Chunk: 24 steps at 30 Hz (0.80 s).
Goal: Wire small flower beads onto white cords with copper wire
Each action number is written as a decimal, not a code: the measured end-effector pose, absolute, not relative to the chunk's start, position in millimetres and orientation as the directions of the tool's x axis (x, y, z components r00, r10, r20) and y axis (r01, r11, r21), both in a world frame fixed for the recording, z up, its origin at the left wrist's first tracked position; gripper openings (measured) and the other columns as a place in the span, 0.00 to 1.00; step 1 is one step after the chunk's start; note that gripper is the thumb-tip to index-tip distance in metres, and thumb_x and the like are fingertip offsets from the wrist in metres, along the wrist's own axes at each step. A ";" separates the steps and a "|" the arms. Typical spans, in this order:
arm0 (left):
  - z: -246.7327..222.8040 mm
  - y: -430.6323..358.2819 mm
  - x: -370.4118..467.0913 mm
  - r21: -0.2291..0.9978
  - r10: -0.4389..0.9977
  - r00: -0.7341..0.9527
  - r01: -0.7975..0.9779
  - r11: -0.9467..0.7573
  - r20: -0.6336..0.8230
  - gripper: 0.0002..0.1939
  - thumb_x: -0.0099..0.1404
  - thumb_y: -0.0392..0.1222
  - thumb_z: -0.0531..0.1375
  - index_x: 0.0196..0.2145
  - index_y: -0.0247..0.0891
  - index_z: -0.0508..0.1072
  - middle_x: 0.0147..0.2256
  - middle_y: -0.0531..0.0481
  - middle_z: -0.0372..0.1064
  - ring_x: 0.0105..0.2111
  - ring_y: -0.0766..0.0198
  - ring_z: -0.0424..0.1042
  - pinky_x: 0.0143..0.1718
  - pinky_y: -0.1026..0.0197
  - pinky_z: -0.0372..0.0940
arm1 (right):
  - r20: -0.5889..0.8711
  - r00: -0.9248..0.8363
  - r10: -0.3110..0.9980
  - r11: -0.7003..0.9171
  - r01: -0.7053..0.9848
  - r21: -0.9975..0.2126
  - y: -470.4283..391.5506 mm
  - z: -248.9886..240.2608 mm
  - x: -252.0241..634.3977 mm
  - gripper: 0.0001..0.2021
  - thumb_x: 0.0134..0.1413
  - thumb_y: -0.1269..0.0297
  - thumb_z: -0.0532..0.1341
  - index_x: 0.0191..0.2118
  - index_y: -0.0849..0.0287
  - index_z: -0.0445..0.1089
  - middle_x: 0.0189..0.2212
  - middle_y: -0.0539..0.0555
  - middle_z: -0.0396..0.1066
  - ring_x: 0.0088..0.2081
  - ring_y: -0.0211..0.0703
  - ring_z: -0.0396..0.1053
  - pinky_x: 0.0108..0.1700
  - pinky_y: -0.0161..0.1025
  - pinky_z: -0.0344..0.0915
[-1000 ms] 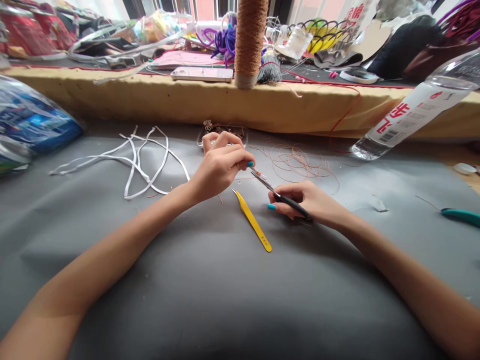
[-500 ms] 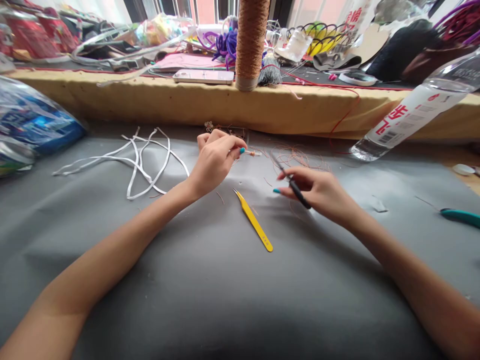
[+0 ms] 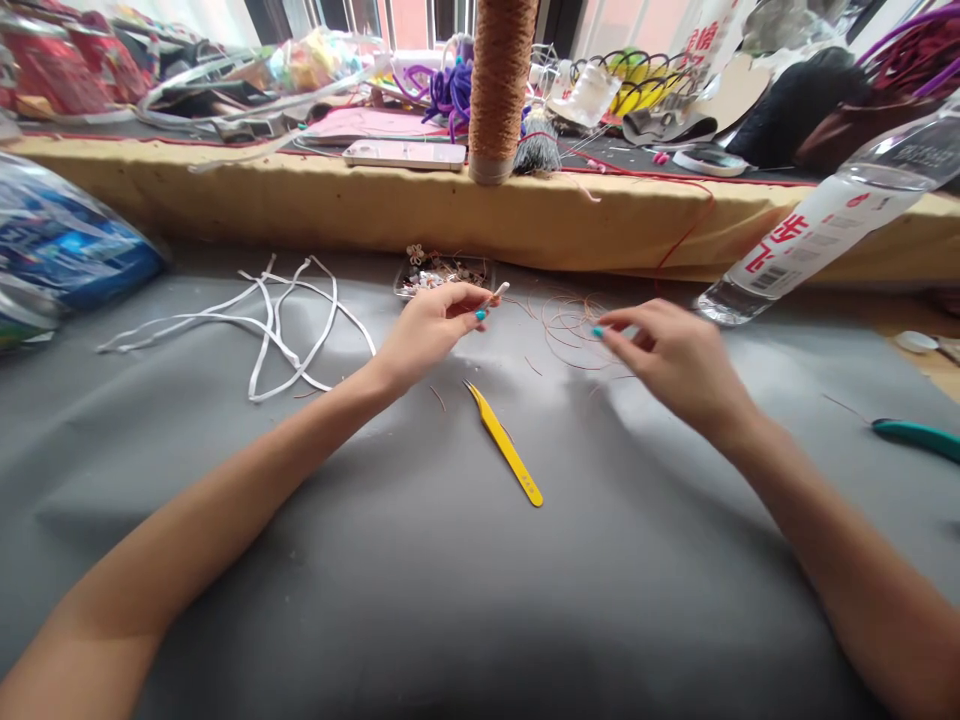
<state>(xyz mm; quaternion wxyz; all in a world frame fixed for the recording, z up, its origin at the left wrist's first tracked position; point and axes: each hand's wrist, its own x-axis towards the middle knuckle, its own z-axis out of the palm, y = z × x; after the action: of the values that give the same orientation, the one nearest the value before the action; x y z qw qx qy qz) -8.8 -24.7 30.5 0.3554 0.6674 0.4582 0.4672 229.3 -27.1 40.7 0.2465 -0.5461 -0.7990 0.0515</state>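
Note:
My left hand pinches a short white cord piece between thumb and fingertips, with a bit of orange-brown thread around it. To its right, my right hand is raised with thumb and forefinger closed together. Whether a fine thread is between those fingertips, I cannot make out. Loose coils of thin brown thread lie on the grey mat between the hands. Yellow tweezers rest below, tips toward my left hand. Behind that hand stands a small clear tray of small beads and bits, partly hidden.
White cords lie looped at left, beside a blue plastic package. A tilted water bottle and a teal-handled tool are at right. Along the back ledge stand a brown thread spool, a phone and clutter.
The dark-handled tool has left my right hand, which has shifted right and closed its fingertips. My left hand has lowered slightly and turned the white cord piece upward, uncovering the tray.

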 end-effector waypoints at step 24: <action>23.6 -33.0 1.6 0.884 0.904 0.427 0.415 -0.216 0.021 0.08 0.55 0.43 0.57 0.24 0.36 0.67 0.18 0.57 0.60 0.19 0.72 0.56 0.21 0.68 0.50 | 0.001 -0.155 0.988 0.028 0.178 -0.984 -36.7 26.0 204.8 0.17 0.48 0.51 0.57 0.21 0.59 0.59 0.19 0.47 0.55 0.21 0.32 0.51 0.24 0.33 0.49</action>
<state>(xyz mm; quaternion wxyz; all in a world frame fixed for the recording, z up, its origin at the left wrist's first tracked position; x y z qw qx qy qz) 1.6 -33.0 23.6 0.4312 0.7265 0.4537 0.2837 204.8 -36.7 26.0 0.4164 -0.4992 -0.5838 0.4864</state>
